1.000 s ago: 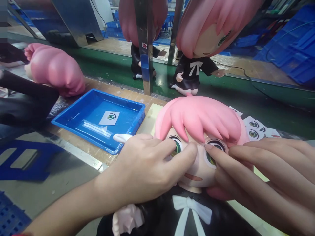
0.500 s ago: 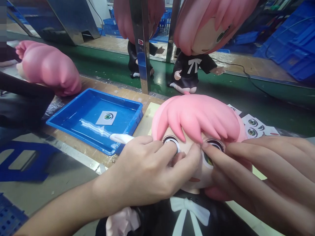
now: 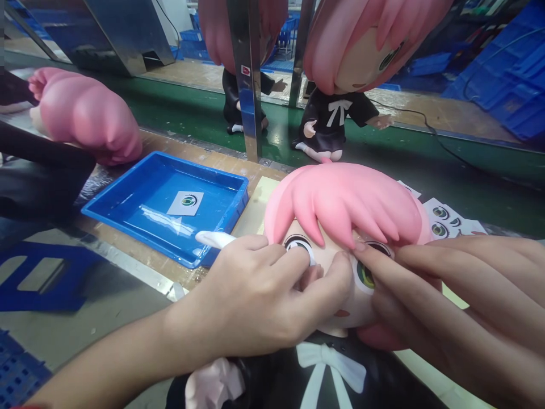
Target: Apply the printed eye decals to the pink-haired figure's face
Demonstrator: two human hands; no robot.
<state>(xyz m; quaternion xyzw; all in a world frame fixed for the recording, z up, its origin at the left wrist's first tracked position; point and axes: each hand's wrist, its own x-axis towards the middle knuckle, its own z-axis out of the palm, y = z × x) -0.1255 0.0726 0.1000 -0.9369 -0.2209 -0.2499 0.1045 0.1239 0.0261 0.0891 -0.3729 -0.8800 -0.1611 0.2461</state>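
Observation:
A large pink-haired figure (image 3: 340,193) in a black dress with a white bow (image 3: 327,358) lies face up in front of me. My left hand (image 3: 264,295) is curled over its face, knuckles beside the eye on the left (image 3: 300,245). A white, soft-looking strip (image 3: 213,239) sticks out of that fist; its kind is unclear. My right hand (image 3: 430,289) has its fingers stretched out, a fingertip touching the face at the green eye decal (image 3: 365,275) on the right. Part of this decal is hidden under the fingers.
A blue tray (image 3: 123,233) of water, left of the figure, holds a square eye decal sheet (image 3: 186,203). More decal sheets (image 3: 443,218) lie behind the head at right. Finished-looking figures (image 3: 326,113) sit on the green belt (image 3: 183,108); metal posts (image 3: 249,85) stand before it. A co-worker's dark sleeve (image 3: 38,153) is at left.
My left thumb has drawn slightly back from the right fingertip, so a gap shows between them and more of the green eye decal is visible. The view has shifted slightly.

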